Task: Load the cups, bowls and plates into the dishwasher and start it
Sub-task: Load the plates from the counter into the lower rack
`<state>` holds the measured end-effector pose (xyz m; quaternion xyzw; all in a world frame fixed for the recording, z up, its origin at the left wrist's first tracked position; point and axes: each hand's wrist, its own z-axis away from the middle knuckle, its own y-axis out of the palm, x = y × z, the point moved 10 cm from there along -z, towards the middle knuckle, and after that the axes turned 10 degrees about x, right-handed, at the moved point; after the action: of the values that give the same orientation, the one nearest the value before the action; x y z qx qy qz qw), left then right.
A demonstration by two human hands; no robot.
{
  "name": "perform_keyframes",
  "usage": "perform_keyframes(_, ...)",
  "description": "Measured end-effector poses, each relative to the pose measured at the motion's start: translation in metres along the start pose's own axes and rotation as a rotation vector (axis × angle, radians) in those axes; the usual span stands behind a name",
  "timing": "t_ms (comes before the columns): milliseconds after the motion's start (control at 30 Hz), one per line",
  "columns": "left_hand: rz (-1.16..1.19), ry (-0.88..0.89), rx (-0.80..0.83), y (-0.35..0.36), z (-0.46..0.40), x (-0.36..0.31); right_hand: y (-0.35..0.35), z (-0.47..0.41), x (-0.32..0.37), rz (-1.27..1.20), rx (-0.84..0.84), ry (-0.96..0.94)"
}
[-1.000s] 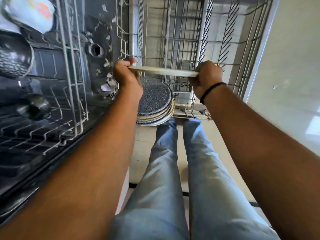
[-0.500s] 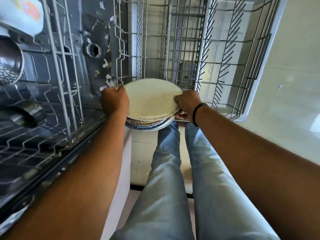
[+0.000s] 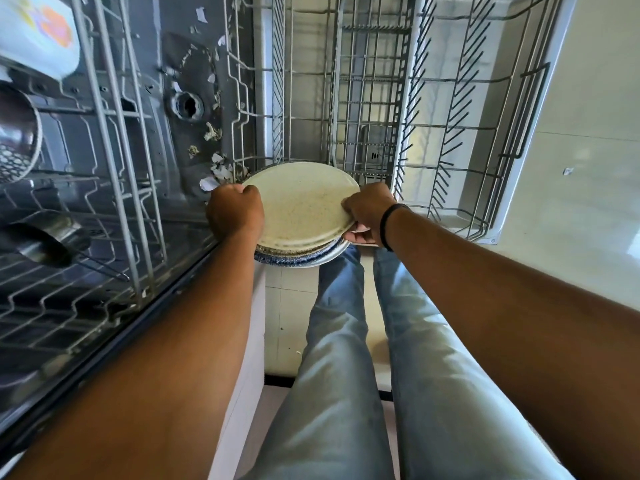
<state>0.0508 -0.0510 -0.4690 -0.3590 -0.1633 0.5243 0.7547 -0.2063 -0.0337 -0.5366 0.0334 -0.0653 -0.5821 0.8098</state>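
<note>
We are gripping the cream speckled plate [image 3: 304, 206] at opposite rims: our left hand [image 3: 235, 211] is curling its fingers over the left edge, our right hand [image 3: 369, 211] is pinching the right edge. The plate is lying flat atop a stack of blue-rimmed plates [image 3: 311, 254], just before the lower rack [image 3: 450, 98]. We are finding no legible writing.
</note>
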Motion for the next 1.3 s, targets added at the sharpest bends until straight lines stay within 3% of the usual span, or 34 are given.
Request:
perform_keyframes(267,-0.029,-0.014,0.017,0.015,-0.01,0.01,0.006,-0.003,-0.003,-0.272,0.001,0.003)
perform_keyframes(467,-0.029,0.0,0.059,0.02,-0.009,0.006,0.012,-0.002,-0.004,-0.343,0.035,0.047)
perform_keyframes(833,-0.031,-0.016,0.06,0.023,-0.012,0.008,0.013,-0.007,-0.003,-0.214,0.02,-0.034)
perform_keyframes(1033,0.054,-0.081,0.007,0.022,-0.023,0.02,0.014,-0.009,-0.004,-0.347,-0.005,-0.052)
perform_keyframes(1300,0.142,-0.133,-0.022,0.019,-0.028,0.027,0.014,-0.016,-0.004,-0.349,-0.043,-0.081)
